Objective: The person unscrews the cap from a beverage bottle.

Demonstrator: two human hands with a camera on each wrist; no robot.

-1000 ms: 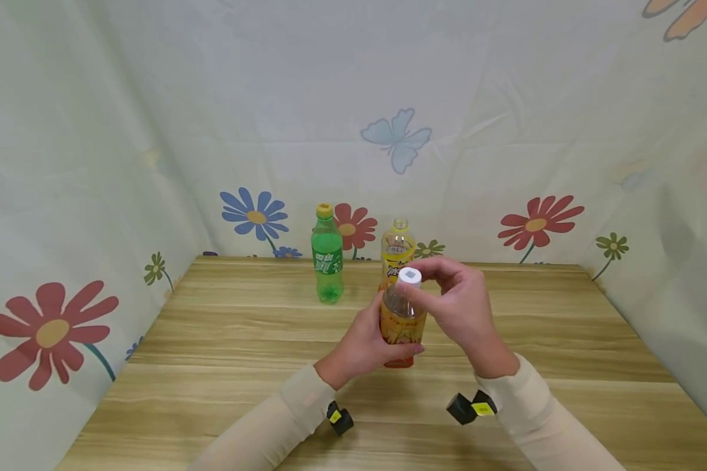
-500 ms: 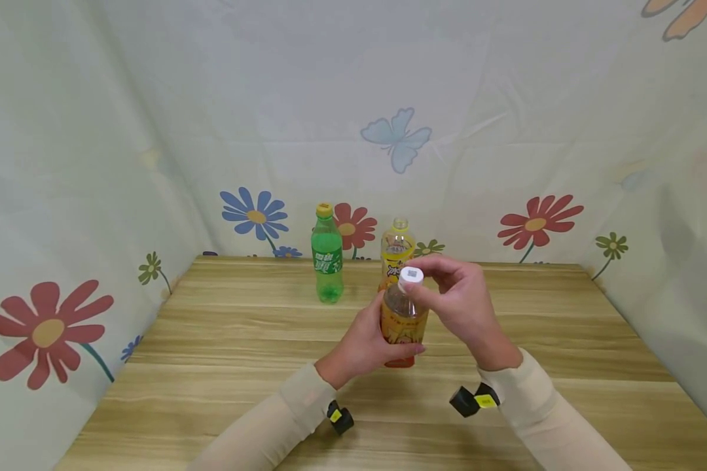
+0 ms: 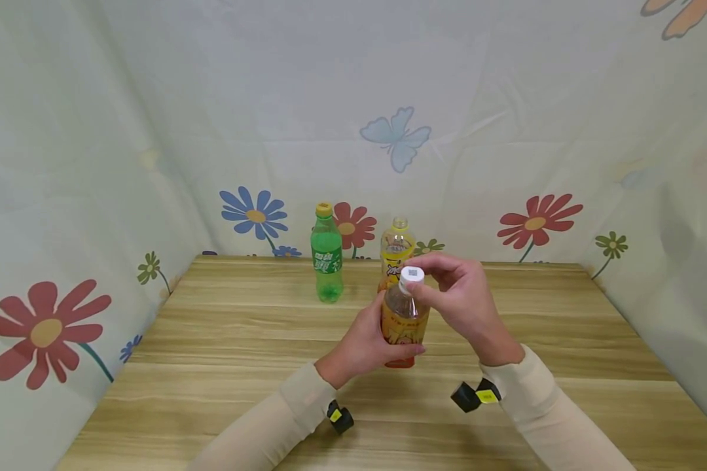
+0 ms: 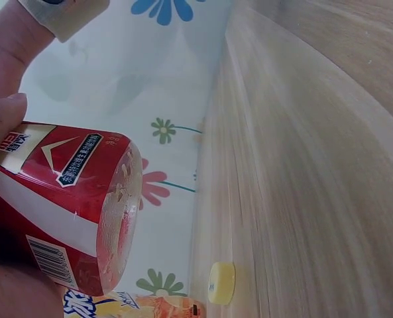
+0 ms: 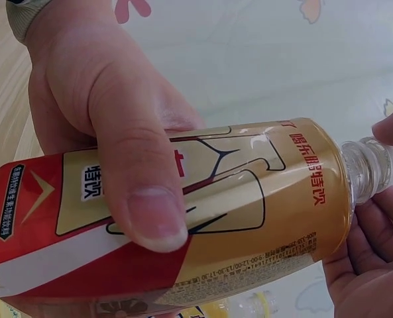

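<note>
At the far left of the wooden table [image 3: 224, 340], near the back edge, a green bottle [image 3: 326, 256] with a yellow cap stands upright, and just to its right stands a yellow-labelled bottle [image 3: 396, 247] with no cap on its neck. In the left wrist view a loose yellow cap [image 4: 221, 283] lies on the table near that back wall. In front of these two, toward the middle of the table, the left hand [image 3: 362, 343] wraps around the lower body of the orange-and-red labelled bottle [image 3: 403, 322], its thumb [image 5: 140, 192] pressed flat across the label and the fingers curled round the far side, so the grasp is firm and closed about the bottle. In the left wrist view the bottle's base looks clear of the table, though the head view does not settle whether it is lifted or resting. At the bottle's top, the right hand [image 3: 462, 302] comes in from the right, its thumb and fingertips pinching the white cap [image 3: 412, 275], which sits on the neck; the remaining fingers curl loosely beside it. Both wrists carry small black-and-yellow cameras below cream sleeves [image 3: 542, 412].
</note>
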